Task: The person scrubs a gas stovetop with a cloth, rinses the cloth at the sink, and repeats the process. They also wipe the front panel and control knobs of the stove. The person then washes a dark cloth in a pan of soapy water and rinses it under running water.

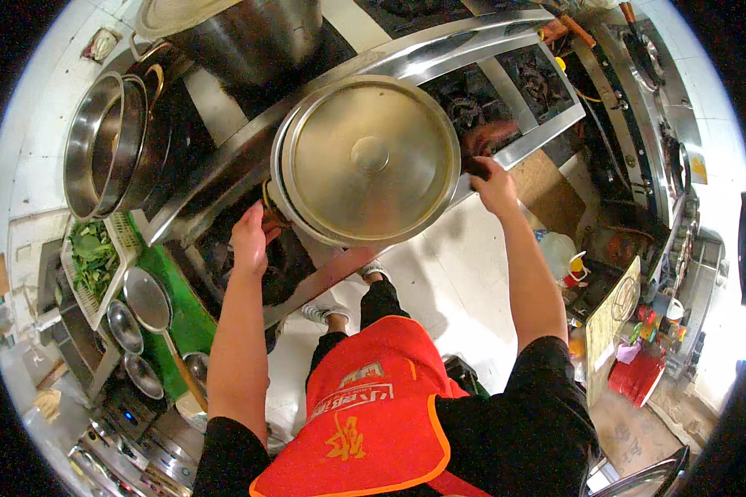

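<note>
A large round metal pot with a flat metal lid lies before me, over the front edge of the stove. My left hand grips the pot's handle at its left side. My right hand is closed on the dark handle at the pot's right side. The lid has a round disc at its centre and sits a little to the right over the rim. What the pot holds is hidden under the lid.
A tall stockpot stands behind on the stove. Metal basins, a plastic basket of leafy greens and a long-handled ladle are at left. Stove burners lie back right; a plastic jug stands at right.
</note>
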The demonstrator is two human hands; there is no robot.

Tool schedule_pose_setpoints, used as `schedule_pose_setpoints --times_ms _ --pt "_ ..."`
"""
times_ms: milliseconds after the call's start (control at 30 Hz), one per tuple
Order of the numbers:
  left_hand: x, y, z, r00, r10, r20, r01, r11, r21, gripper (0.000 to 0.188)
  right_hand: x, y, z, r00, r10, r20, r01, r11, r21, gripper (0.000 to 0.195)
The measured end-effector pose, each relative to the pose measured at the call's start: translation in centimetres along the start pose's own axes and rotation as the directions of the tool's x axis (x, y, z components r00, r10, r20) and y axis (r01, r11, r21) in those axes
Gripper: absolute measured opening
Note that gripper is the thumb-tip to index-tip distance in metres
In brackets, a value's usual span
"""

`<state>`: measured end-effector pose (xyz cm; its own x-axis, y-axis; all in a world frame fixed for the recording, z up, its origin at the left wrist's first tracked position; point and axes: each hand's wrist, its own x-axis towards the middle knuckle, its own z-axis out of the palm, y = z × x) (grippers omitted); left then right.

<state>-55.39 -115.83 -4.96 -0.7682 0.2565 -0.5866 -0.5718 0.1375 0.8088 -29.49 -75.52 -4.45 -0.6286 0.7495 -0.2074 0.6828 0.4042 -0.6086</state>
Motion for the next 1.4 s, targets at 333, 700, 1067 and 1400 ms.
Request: schedule_pose_setpoints --times_ms 333,700,1067,1400 --pt "3.5 -0.3 1.1 0.987 -0.157 -0.031 0.160 0.972 0.175 0.024 8.4 -4.6 2.3 0.836 0.347 0.425 -0.536 0.684 0.495 0.042" --pt "-1.2 -2.2 -2.1 0.996 0.037 -0.078 -0.029 0.995 0.098 0.025 6.2 -11.1 -0.5 0.852 0.240 0.465 -0.466 0.753 0.464 0.035" --pt "-7.9 -3.8 -16.1 0.946 0.005 -0.325 0.011 0.999 0.049 0.024 -0.4 -18.6 9.8 0.752 0.256 0.607 -0.529 0.783 0.326 0.034" --pt "-8.4 -2.3 -26.9 0.904 -0.139 -0.404 0.127 0.990 -0.056 0.044 -6.0 -22.2 22.7 0.683 0.148 0.716 -0.588 0.692 0.419 0.032"
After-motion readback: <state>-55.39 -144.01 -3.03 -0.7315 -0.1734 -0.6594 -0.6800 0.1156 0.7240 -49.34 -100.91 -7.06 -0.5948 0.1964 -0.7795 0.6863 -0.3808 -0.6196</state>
